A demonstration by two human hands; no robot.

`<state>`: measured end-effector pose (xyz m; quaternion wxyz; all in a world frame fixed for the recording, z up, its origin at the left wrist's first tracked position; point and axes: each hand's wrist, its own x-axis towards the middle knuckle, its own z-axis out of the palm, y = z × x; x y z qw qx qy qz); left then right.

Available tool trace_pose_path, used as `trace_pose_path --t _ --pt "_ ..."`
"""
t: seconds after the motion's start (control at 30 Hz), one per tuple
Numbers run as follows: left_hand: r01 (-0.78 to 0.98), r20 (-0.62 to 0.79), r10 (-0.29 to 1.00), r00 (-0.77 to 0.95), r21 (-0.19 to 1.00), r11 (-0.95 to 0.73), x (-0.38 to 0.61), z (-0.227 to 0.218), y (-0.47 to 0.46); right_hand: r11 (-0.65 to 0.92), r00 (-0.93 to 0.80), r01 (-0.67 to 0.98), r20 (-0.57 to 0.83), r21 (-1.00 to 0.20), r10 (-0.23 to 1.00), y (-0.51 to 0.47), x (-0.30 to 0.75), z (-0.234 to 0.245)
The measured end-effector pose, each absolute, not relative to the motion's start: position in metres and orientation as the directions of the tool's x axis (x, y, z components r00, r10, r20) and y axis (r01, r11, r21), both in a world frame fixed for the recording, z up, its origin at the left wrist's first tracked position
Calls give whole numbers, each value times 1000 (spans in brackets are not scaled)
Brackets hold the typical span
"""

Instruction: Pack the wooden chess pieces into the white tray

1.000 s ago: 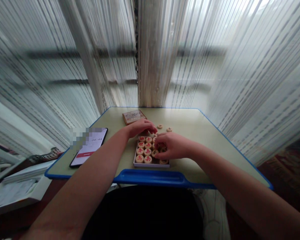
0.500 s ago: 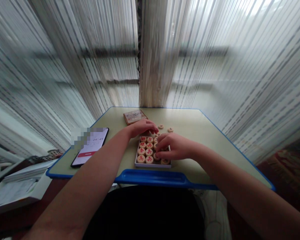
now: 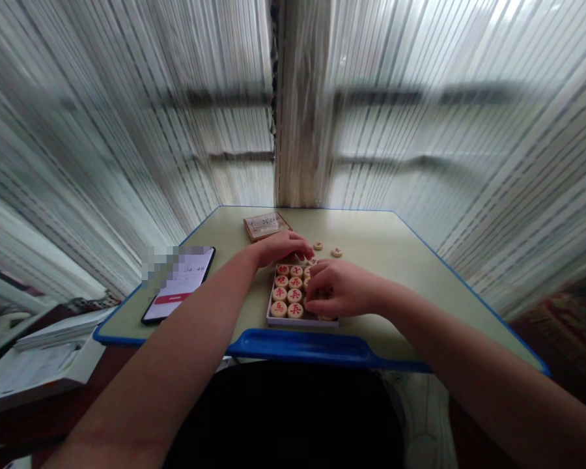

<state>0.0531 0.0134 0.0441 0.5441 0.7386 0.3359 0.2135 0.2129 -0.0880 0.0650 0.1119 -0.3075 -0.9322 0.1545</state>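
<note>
A shallow white box (image 3: 271,318) near the table's front edge holds several round wooden chess pieces (image 3: 287,295) with red characters. My right hand (image 3: 344,288) lies over the box's right half, fingers curled and pinched down among the pieces there; what they grip is hidden. My left hand (image 3: 284,246) rests at the box's far edge, fingers bent with the tips pressed down. Two loose pieces (image 3: 336,252) lie on the table just beyond the hands.
The small beige table (image 3: 410,260) has a blue rim and a blue front tray (image 3: 297,345). A phone (image 3: 180,284) with a lit screen lies at the left. A brown box lid (image 3: 265,225) sits at the back. Striped sheer curtains (image 3: 127,130) surround the table.
My right hand has shifted slightly inside the box, fingers working at the pieces. The camera view has drifted a little; my left hand stays at the box's far edge.
</note>
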Motion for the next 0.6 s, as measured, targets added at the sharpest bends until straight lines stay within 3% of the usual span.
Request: trace_pose_path --t 0.23,0.6 --pt "273 -76 746 662 951 -145 55 45 10 849 -860 444 129 -287 494 -99 219 78" --pt "298 -116 745 657 948 -115 55 43 12 836 -847 485 99 -255 522 -102 223 82"
